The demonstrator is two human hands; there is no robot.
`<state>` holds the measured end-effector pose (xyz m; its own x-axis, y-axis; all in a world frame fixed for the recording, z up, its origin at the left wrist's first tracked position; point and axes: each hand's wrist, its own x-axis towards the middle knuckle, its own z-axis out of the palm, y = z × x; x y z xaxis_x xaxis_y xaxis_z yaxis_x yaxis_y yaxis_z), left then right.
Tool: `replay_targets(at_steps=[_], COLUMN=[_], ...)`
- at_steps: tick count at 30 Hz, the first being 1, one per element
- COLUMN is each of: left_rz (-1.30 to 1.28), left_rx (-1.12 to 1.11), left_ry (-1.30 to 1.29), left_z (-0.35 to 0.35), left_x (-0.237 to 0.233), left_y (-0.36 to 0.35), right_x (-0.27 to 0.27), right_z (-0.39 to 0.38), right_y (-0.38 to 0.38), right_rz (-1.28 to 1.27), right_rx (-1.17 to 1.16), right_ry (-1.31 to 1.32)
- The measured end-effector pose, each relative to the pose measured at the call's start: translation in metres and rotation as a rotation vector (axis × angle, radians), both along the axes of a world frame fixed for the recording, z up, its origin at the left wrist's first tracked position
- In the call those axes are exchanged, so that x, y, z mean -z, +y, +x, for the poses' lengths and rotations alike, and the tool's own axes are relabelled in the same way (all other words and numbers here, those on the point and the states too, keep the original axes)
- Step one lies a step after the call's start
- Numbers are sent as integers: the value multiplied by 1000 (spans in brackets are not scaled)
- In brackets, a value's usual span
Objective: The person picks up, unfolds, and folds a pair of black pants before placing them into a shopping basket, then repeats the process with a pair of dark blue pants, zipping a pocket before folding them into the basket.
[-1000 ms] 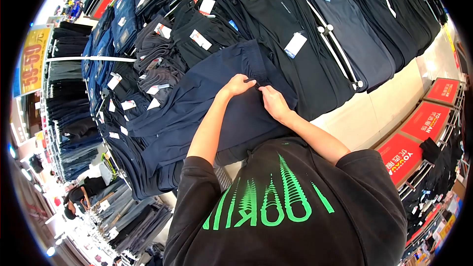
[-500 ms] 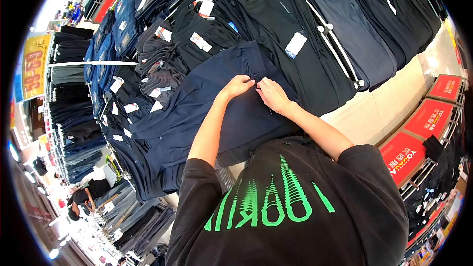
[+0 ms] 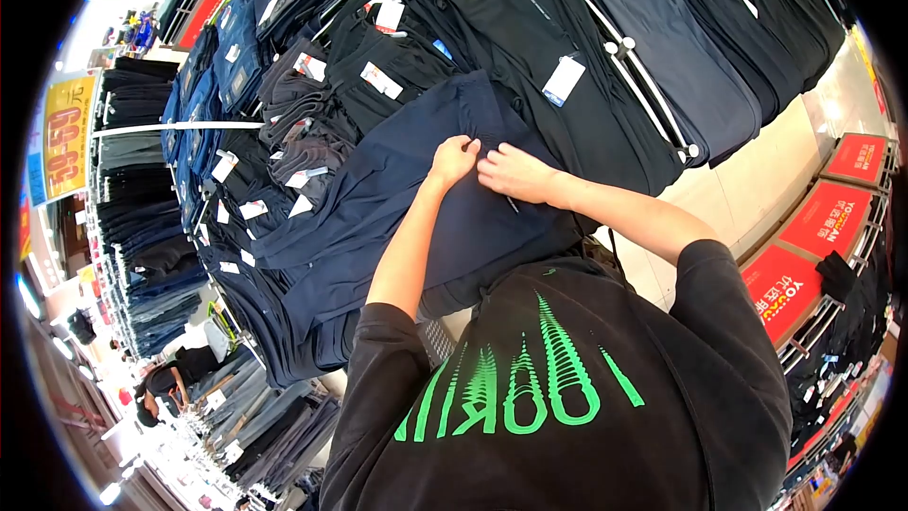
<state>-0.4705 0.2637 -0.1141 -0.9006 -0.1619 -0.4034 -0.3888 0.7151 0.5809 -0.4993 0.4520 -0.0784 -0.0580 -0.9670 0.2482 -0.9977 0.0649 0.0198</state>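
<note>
A pair of navy trousers [image 3: 397, 199] lies spread over the stacked clothes in front of me, its gathered elastic waistband [image 3: 478, 104] toward the far right side. My left hand [image 3: 455, 161] is closed on the cloth at the waistband, thumb and fingers pinched together. Close beside it, my right hand [image 3: 515, 173] has its fingers bent and pinched at the same waistband. What exactly sits between the fingertips is too small to make out. A short thin cord end hangs just below my right hand.
Black trousers [image 3: 539, 66] with white tags lie beyond, next to a white metal rail [image 3: 643, 95]. Grey-brown folded trousers [image 3: 307, 147] and jeans [image 3: 241, 66] are to the left. Red sign boards [image 3: 780, 289] line a rack at right. Another person [image 3: 175, 378] is at lower left.
Both hands have shifted slightly left along the waistband, staying close together. My right forearm has turned flatter, with the elbow farther out to the right. The trousers remain in place.
</note>
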Motion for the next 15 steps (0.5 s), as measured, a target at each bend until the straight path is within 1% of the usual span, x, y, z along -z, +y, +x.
replay_targets(at_steps=[2, 3, 4, 6, 7, 8, 10, 11, 13, 14, 15], left_rz=[-79, -87, -68, -92, -91, -102, -114, -57, 51, 50, -17], left_rx=[-33, -60, -70, 42, -5, -27, -41, -96, -221, -132, -105], left_ry=[51, 122, 126, 144, 143, 192, 212, 263, 370, 456, 491], left_z=[-2, -1, -1, 5, 8, 10, 11, 15, 27, 36, 48], left_x=[-2, 0, 2, 6, -1, 10, 9, 8, 1, 8, 1], left_y=[-3, -6, -9, -3, 7, 9, 14, 19, 30, 28, 36], right_x=[0, -2, -6, -17, -22, -21, -15, -12, -8, -7, -3], right_z=[12, 21, 30, 37, 37, 35, 34, 33, 32, 33, 36], right_y=[8, 14, 19, 25, 27, 30, 39, 41, 51, 55, 58], right_rz=[46, 80, 113, 116, 154, 135, 101, 141, -64, -168, -171], right_rx=[-190, -274, -359, -371, -339, -269, -124, -32, 211, 328, 510], right_ry=[15, -8, -31, -68, -105, -152, -248, -446, -596, -668, -768])
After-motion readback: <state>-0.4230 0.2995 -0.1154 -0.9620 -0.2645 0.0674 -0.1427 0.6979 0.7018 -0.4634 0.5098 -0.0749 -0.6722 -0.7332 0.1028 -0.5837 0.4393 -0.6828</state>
